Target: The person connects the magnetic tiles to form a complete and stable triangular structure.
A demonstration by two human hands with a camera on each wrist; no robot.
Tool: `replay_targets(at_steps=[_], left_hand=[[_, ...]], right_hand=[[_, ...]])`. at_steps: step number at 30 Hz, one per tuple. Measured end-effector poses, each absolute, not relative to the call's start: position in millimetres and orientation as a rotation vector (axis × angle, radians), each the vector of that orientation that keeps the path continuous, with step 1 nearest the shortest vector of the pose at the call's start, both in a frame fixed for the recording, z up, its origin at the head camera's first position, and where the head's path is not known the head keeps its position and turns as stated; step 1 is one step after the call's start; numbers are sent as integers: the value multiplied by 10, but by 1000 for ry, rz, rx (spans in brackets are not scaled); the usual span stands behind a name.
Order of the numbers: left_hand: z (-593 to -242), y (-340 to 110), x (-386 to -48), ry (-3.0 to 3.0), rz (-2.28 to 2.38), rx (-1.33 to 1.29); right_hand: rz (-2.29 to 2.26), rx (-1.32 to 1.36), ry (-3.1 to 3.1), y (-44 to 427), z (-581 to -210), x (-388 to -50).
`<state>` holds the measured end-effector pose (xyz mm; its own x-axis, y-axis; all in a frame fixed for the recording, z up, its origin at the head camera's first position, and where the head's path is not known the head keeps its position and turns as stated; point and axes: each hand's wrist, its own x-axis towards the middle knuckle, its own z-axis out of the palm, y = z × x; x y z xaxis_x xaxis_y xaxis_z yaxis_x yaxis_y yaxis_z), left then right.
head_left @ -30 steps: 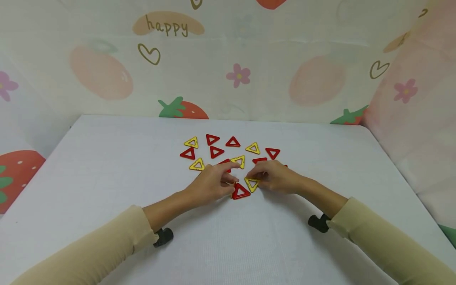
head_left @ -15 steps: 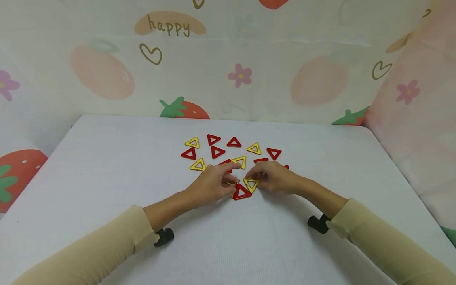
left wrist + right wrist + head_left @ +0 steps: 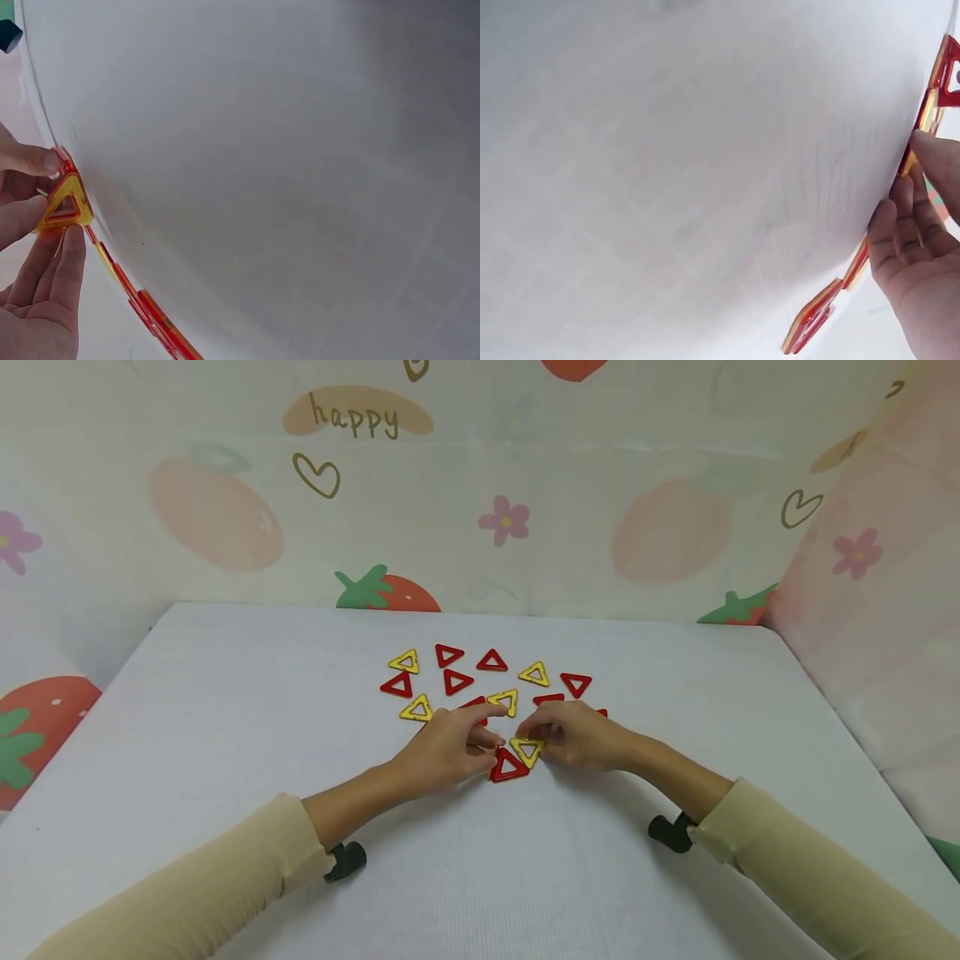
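Note:
My left hand (image 3: pixel 453 747) pinches an upright yellow magnetic triangle tile (image 3: pixel 52 217) between thumb and fingers in the left wrist view; in the head view only its edge shows. A red magnetic triangle tile (image 3: pixel 508 766) leans beside it, touching my left fingertips. My right hand (image 3: pixel 581 735) pinches another yellow triangle tile (image 3: pixel 527 751) by its right side, its lower corner against the red tile. In the right wrist view, my right thumb and fingers (image 3: pixel 907 199) close on that tile's edge, and the red tile stands just beyond.
Several flat triangles lie behind my hands on the white table (image 3: pixel 480 877), among them a red triangle (image 3: pixel 491 661), a yellow triangle (image 3: pixel 535 674) and a yellow triangle (image 3: pixel 417 708). Some are partly hidden by my hands. A patterned cloth (image 3: pixel 570 460) hangs behind the table.
My right hand's yellow tile has shifted slightly left, closer against the red tile. My left hand keeps nearly the same place and hold.

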<state>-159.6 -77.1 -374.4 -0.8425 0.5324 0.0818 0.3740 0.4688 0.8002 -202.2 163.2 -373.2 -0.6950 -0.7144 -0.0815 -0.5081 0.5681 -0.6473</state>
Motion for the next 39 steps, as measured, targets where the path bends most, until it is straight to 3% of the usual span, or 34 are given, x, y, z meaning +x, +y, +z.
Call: replay_targets(at_steps=[39], left_hand=[[-3721,-773,-1609,2515,1298,785]], right_hand=[[-754,-922,2618,1534,-3716,-1905]])
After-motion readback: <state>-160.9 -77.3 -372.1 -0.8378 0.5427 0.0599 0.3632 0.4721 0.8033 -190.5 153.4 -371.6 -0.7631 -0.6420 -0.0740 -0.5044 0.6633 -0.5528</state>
